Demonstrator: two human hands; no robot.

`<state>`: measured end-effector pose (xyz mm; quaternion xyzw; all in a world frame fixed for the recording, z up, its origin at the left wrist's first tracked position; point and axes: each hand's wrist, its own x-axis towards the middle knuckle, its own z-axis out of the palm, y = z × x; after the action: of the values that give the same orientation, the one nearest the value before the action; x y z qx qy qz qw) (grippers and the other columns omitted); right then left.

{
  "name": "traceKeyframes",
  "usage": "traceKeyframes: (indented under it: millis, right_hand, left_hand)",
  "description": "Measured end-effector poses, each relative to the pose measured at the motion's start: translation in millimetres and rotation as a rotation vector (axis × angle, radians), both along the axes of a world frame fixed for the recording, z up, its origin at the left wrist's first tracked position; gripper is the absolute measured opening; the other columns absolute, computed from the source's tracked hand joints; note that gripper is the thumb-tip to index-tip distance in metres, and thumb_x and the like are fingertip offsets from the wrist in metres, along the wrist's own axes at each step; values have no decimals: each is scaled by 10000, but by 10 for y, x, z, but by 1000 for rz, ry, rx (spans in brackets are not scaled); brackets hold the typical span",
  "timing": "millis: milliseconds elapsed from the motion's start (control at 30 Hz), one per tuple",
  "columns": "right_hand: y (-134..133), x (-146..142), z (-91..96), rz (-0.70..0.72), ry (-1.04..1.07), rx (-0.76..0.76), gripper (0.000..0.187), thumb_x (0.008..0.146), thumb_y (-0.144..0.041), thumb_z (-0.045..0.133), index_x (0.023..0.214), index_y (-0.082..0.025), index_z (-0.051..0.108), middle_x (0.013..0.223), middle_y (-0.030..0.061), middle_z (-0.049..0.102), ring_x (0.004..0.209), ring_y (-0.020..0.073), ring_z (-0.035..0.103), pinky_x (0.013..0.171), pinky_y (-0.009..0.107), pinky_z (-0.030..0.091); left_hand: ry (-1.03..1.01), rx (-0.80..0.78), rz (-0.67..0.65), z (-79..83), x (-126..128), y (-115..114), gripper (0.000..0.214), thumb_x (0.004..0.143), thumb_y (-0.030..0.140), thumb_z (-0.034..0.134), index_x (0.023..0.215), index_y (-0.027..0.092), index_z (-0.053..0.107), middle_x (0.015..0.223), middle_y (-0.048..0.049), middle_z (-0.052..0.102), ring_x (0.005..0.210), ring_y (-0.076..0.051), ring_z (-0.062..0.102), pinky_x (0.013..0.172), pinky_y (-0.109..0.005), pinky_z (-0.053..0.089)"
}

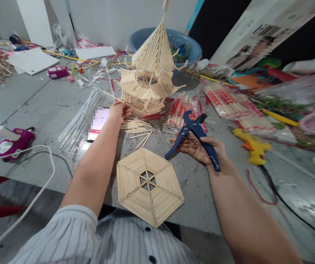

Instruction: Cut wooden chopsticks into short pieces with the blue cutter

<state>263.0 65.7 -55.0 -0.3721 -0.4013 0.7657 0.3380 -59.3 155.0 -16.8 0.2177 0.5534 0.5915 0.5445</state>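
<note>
A pagoda-shaped model of thin wooden sticks (150,71) stands on the grey table (42,106). My left hand (119,110) is at its lower left side, fingers pinched on a long thin stick (108,96) that points up to the left. My right hand (200,148) lies palm up and holds blue cutting pliers (193,134), their jaws pointing away from me. A flat hexagonal panel of sticks (149,185) lies at the table's near edge between my forearms. Loose cut sticks (138,129) lie below the model.
A phone (98,123) lies left of my left hand. A yellow glue gun (252,146) with a black cord is on the right, and packs of chopsticks (229,104) lie behind it. A pink glue gun (9,143) sits at left, a blue basin (185,44) behind the model.
</note>
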Motion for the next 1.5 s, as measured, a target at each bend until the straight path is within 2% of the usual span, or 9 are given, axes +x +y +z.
traceKeyframes:
  millis: [133, 300, 433, 667, 967, 1233, 1500]
  right_hand:
    - [-14, -16, 12, -21, -15, -17, 378, 675, -401, 471, 993, -241, 598, 1151, 84, 709, 1264, 287, 551, 1062, 561, 394]
    - [-16, -13, 12, -6, -58, 22, 428, 680, -419, 469, 1047, -235, 591, 1196, 105, 688, 1260, 305, 551, 1050, 571, 401]
    - [-10, -8, 12, -24, 1, -19, 424, 679, -393, 479, 1052, -230, 596, 1168, 98, 703, 1242, 301, 567, 1046, 574, 411]
    - [-16, -24, 33, -44, 27, -56, 343, 658, -370, 505, 945, -224, 621, 1092, 92, 730, 1249, 286, 565, 1069, 545, 406]
    - [-14, -2, 23, 6, 7, -12, 392, 682, -413, 518, 1009, -224, 622, 1147, 102, 711, 1244, 308, 565, 1040, 581, 416]
    - [-5, 12, 17, 15, -12, 10, 330, 688, -432, 532, 930, -228, 624, 1123, 94, 720, 1218, 299, 587, 1043, 558, 417]
    - [-10, 1, 11, -4, -17, 0, 406, 694, -427, 506, 1038, -231, 597, 1178, 100, 697, 1237, 305, 570, 1037, 590, 408]
  left_hand:
    - [-24, 7, -11, -18, -17, 16, 135, 919, 184, 500, 814, 202, 418, 540, 44, 561, 440, -100, 574, 486, -196, 458]
    - [-20, 6, 40, -11, 0, 12, 160, 929, 160, 490, 788, 194, 422, 534, 45, 561, 450, -86, 573, 489, -181, 464]
    - [-19, -9, 68, 29, 29, -15, 187, 929, 130, 490, 764, 188, 424, 515, 56, 550, 432, -62, 551, 494, -161, 469]
    - [-39, -5, 98, 8, 47, -10, 193, 927, 123, 492, 753, 186, 435, 522, 49, 548, 433, -63, 554, 499, -156, 474]
    - [-78, 10, 89, 2, 67, -2, 191, 943, 119, 469, 763, 178, 447, 520, 58, 533, 430, -49, 544, 513, -145, 483]
    - [-74, 18, 95, -32, 72, 12, 175, 930, 111, 484, 773, 180, 446, 516, 57, 531, 438, -63, 554, 506, -158, 482]
    - [-66, 12, 117, -13, 100, -10, 173, 915, 112, 507, 758, 174, 471, 536, 49, 538, 452, -59, 554, 533, -155, 485]
